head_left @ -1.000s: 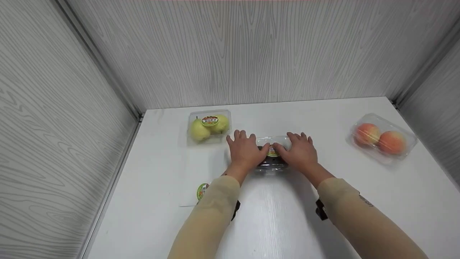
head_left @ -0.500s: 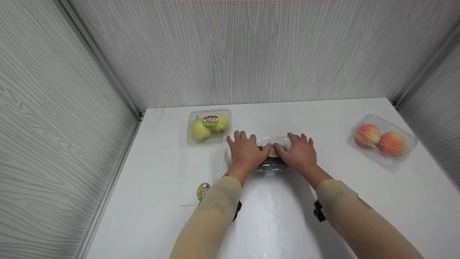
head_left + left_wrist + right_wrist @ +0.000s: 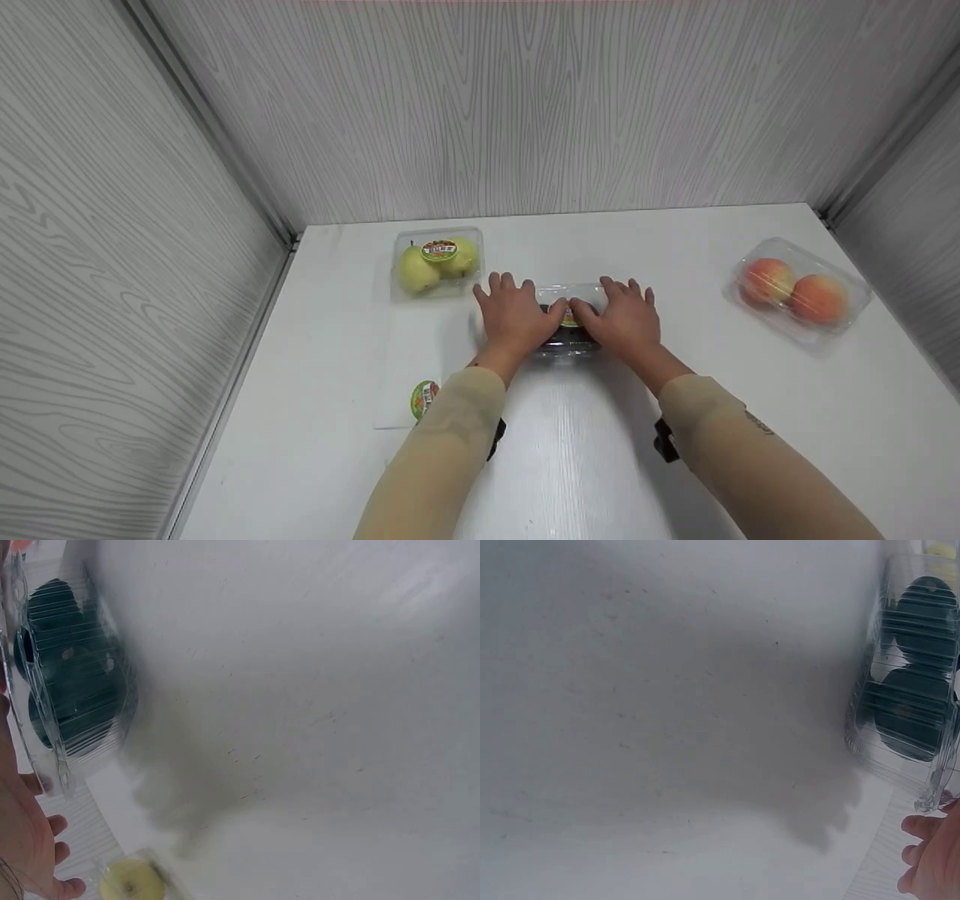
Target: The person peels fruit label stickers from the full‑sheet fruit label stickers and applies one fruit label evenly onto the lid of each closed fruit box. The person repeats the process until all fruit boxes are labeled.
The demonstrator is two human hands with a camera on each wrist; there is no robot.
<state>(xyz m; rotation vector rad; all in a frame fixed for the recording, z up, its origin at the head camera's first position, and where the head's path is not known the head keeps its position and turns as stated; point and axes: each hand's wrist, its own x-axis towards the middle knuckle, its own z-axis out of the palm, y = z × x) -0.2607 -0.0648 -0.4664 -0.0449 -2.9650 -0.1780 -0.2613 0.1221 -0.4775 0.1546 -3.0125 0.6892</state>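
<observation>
A clear plastic fruit box (image 3: 568, 346) sits in the middle of the table, with dark round fruits (image 3: 75, 667) inside. An oval green-rimmed sticker (image 3: 568, 316) lies on its lid, partly covered by both thumbs. From the left, my left hand (image 3: 514, 315) rests on the box, fingers spread and pointing away, thumb pressed at the sticker. My right hand (image 3: 628, 319) mirrors it on the other side, its thumb tip close to the left one. In the right wrist view, the box's ribbed side (image 3: 915, 690) shows next to the fingers.
Behind and left stands a clear box of yellow-green pears (image 3: 437, 266) with an oval sticker on top. Another clear box holds peaches (image 3: 795, 289) at the right. A white sheet (image 3: 397, 401) bearing an oval sticker (image 3: 424, 397) lies partly under the left forearm. Wood-grain panels (image 3: 525, 112) enclose the table.
</observation>
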